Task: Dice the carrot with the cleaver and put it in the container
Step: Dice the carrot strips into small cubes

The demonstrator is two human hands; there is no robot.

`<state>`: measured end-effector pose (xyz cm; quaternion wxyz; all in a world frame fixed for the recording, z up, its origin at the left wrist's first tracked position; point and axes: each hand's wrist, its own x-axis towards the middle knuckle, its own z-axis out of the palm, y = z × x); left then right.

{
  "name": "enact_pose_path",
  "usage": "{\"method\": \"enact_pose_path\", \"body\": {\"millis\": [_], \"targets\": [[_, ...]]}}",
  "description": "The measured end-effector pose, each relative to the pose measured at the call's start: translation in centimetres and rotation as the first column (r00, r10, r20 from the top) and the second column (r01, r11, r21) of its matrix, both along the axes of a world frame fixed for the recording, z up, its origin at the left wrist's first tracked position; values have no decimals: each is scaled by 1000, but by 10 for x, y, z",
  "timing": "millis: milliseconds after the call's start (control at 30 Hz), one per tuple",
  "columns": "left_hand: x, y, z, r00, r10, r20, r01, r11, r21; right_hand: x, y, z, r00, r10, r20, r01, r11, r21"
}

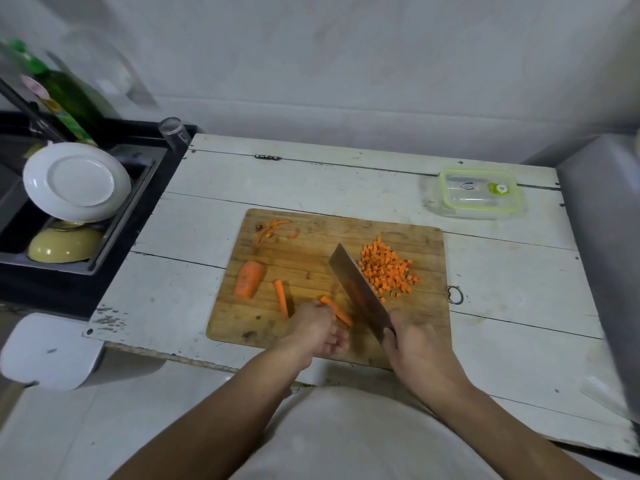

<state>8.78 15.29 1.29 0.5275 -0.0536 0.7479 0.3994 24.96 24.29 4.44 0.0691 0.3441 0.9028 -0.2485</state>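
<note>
Right hand (415,344) grip clenched round cleaver (358,291) handle, handle hidden, left hand (317,332) pinching carrot sticks (337,311)

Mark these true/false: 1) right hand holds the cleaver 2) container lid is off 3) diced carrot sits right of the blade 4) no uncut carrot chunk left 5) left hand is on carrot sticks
1) True: the right hand grips the cleaver.
2) False: the container is lidded, off the cutting board.
3) True: the diced carrot lies right of the blade.
4) False: a carrot chunk remains on the left.
5) True: the left hand holds carrot sticks.
</note>
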Motion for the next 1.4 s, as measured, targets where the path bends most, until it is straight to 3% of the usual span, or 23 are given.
{"method": "enact_pose_path", "body": {"millis": [200,700,1067,1400], "targets": [[10,4,-3,998,-48,40,48,999,3,-5,-10,10,975,185,125,-201,971,131],[13,6,-3,997,-76,-30,75,997,-25,-12,-12,16,910,302,284,-349,928,132],[8,10,-11,991,63,121,-58,997,-47,-2,-4,23,851,361,382,-423,901,92],[6,8,-21,1000,3,16,-3,1000,0,-33,-14,13,831,399,388,-474,873,118]]}}
